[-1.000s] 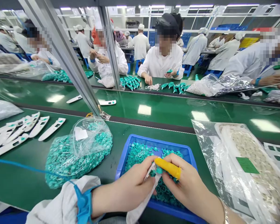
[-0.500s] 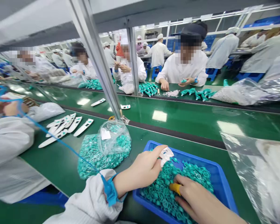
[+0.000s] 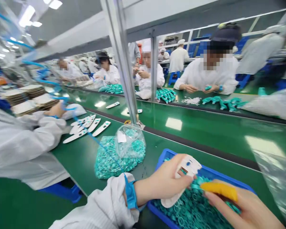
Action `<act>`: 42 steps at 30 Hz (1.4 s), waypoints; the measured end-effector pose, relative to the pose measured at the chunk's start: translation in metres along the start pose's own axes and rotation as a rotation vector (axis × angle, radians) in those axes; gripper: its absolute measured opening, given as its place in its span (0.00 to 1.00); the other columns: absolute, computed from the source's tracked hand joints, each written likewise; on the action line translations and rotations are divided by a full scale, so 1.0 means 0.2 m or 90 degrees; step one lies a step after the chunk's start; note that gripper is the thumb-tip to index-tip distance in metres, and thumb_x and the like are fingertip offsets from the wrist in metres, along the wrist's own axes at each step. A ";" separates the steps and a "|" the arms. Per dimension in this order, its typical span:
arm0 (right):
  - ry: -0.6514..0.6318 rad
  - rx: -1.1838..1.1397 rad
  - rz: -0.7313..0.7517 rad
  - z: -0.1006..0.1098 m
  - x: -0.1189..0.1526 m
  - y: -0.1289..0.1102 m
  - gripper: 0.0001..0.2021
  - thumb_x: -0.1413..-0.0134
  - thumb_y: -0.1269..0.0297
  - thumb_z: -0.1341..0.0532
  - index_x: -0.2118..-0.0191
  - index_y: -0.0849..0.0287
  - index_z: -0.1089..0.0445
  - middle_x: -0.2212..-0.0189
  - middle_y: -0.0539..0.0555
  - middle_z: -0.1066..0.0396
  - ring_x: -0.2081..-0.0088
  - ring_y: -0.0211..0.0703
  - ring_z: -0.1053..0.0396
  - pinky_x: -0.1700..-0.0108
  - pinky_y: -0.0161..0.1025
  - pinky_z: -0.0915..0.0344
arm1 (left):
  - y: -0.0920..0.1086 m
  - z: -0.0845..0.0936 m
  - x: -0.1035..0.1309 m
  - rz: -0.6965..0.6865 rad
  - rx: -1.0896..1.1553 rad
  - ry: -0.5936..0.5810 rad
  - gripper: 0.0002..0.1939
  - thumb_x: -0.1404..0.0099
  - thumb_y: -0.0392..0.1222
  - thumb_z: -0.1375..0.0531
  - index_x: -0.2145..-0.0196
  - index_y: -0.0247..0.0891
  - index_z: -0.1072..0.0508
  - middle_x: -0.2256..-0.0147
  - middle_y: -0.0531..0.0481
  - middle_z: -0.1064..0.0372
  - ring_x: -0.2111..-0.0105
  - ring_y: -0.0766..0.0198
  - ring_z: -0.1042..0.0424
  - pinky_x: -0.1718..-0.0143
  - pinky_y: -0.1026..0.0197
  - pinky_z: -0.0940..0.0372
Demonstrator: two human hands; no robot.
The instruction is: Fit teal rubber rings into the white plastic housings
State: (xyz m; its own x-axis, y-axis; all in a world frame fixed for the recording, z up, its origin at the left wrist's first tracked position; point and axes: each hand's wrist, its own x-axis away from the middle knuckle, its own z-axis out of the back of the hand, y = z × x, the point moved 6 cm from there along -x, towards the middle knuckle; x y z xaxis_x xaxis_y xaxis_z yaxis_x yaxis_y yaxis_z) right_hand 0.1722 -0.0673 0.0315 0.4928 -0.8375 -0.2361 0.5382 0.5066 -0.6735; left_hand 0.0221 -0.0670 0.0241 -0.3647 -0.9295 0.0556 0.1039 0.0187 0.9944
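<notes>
A white shell (image 3: 194, 166) is being held at a tilt above the blue tray (image 3: 159, 217), its windowed end extending past the left fingers, its rounded end hanging below them. Just beside it, a teal piece (image 3: 197, 183) is apparently being pinched; whether the 2 are touching is being obscured by blur. A slip is being risked here: the small piece seems to be supported only by fingertips, 1 finger being wrapped in a yellow cover (image 3: 220, 190), so grip may be weakened. If dropped, it could be getting lost among the loose teal parts (image 3: 189, 211) below the fingers. Uneven pressing might also be tipping the shell out of line.

By the left hand (image 3: 163, 182), the shell is being gripped between closed thumb and fingers. By the right hand (image 3: 243, 202), thumb and covered finger are being kept nearly together on the piece. Left of the left fingers, a bag (image 3: 120, 160) is being supported by the bench (image 3: 77, 163); beyond it, more shells (image 3: 101, 128) are being left lying.
</notes>
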 end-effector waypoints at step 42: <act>0.279 0.293 0.155 0.08 -0.02 -0.26 0.05 0.45 0.67 0.44 0.61 0.58 0.37 0.70 0.54 0.33 0.68 0.43 0.34 0.70 0.40 0.35 | 0.01 -0.14 0.02 -0.028 0.116 0.011 0.16 0.32 0.49 0.53 0.55 0.36 0.35 0.73 0.53 0.38 0.73 0.68 0.39 0.68 0.65 0.41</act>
State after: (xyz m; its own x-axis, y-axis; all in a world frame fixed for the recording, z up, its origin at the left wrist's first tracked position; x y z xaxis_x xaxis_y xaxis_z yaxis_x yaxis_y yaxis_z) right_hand 0.1535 -0.0870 0.0785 0.3669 -0.6446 -0.6708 0.7306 0.6460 -0.2212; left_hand 0.0462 -0.0802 0.0245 -0.3497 -0.9368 0.0109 -0.0818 0.0421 0.9958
